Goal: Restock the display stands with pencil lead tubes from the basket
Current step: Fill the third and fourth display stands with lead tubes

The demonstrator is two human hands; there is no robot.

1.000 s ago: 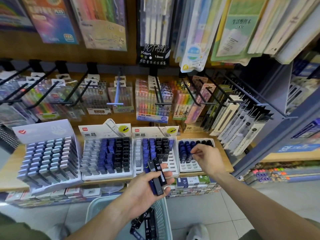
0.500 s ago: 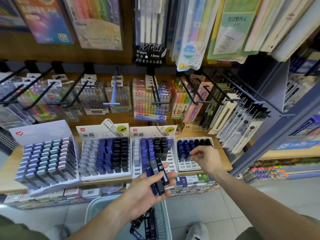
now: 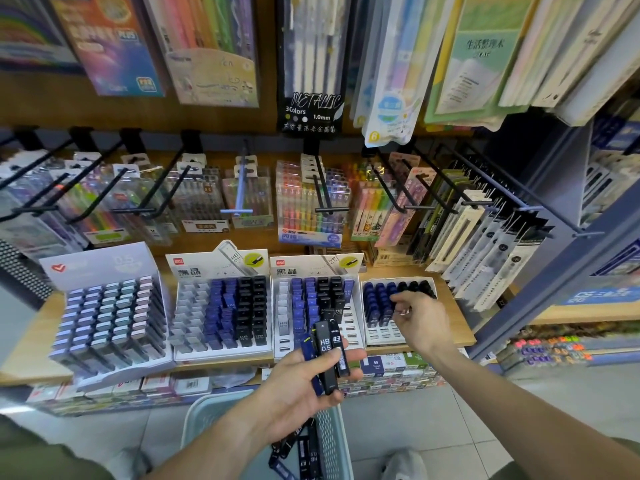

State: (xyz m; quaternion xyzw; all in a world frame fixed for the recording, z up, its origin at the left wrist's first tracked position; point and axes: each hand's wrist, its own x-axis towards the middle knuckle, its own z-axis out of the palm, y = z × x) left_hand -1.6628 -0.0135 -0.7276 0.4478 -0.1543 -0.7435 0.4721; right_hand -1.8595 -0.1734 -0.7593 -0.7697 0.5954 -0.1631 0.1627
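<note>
My left hand (image 3: 298,386) holds a small bunch of black and blue pencil lead tubes (image 3: 327,355) above the pale green basket (image 3: 332,445), where more tubes (image 3: 301,452) lie. My right hand (image 3: 420,318) hovers over the front of the rightmost white display stand (image 3: 384,336), fingers slightly apart, with nothing visible in it. That stand carries blue and black tubes in its back rows. To its left stand two white stands (image 3: 221,351) (image 3: 353,336) partly filled with blue and black tubes, and a grey stand (image 3: 104,313) full of tubes.
The stands sit on a wooden shelf (image 3: 453,327). Hooks with packaged pens (image 3: 311,202) hang above and project forward. Boxed stock (image 3: 391,372) fills the ledge under the shelf. A blue shelving unit (image 3: 554,271) rises on the right. Tiled floor lies below.
My right hand has lifted slightly off the rightmost stand and its fingers have spread. My left hand with the tubes has barely moved.
</note>
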